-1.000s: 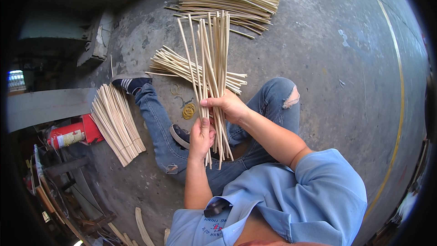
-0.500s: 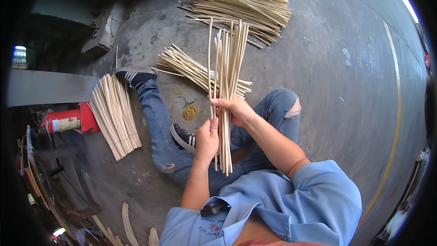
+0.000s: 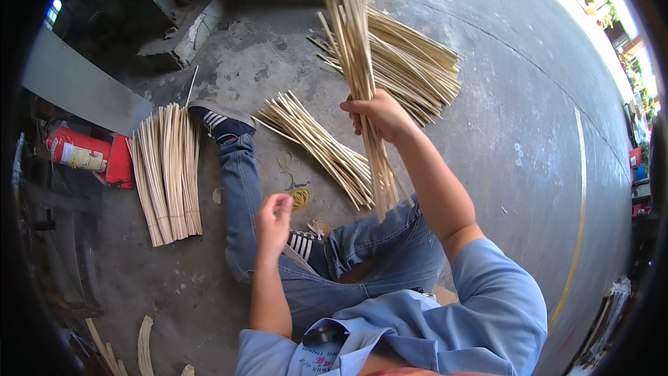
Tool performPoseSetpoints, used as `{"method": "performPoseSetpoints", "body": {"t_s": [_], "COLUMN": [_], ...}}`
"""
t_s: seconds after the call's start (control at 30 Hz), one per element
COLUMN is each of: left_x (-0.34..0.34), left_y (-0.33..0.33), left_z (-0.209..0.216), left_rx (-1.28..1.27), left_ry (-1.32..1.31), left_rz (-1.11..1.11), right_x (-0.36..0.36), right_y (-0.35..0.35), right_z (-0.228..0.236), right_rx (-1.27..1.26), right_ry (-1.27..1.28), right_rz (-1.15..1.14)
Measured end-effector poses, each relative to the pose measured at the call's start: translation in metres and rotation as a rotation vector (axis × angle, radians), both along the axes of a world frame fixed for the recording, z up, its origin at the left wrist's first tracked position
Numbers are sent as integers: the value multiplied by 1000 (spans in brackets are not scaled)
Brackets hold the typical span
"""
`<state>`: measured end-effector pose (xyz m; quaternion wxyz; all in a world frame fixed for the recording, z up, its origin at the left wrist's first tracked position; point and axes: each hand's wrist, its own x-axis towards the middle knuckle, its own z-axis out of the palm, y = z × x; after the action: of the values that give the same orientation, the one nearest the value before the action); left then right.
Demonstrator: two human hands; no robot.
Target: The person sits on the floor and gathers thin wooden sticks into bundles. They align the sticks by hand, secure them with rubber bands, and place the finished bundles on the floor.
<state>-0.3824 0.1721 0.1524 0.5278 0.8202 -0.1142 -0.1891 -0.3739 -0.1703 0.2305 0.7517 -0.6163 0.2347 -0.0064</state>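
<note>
My right hand [image 3: 379, 115] is closed around the middle of a bundle of thin pale rattan-like sticks [image 3: 358, 56], held raised and nearly upright; the bundle is smeared by motion. My left hand [image 3: 273, 226] is off the sticks, above my lower leg, with its fingers loosely bent and nothing visible in them. Close by it on the floor lie yellow rubber bands [image 3: 299, 199]. A smaller loose pile of sticks [image 3: 316, 146] rests between my feet and the raised bundle. Beyond, a large pile of sticks [image 3: 417, 63] is partly hidden behind the bundle.
Banded bundles of sticks [image 3: 167, 181] lean at the left beside a red fire extinguisher [image 3: 80, 150] and a grey beam [image 3: 83, 83]. My shoe [image 3: 223, 122] touches near them. More short bundles [image 3: 145, 345] lie at the lower left. A yellow line [image 3: 574, 264] marks the concrete floor [image 3: 501, 167] at right.
My left hand has let go of the sticks and moved left, toward the rubber bands. My right hand has carried the bundle up, away from my body. The view has shifted.
</note>
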Motion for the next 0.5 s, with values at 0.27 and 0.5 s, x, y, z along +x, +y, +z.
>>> {"method": "performPoseSetpoints", "body": {"t_s": [0.27, 0.5], "left_x": [43, 53], "left_y": [61, 76], "left_z": [-42, -40], "left_rx": [-330, -284], "left_ry": [176, 186], "left_rz": [336, 399], "right_x": [76, 67], "right_y": [-17, 38], "right_z": [-129, -197], "right_rx": [-1021, -1051], "right_ry": [586, 346], "right_rz": [171, 6]}}
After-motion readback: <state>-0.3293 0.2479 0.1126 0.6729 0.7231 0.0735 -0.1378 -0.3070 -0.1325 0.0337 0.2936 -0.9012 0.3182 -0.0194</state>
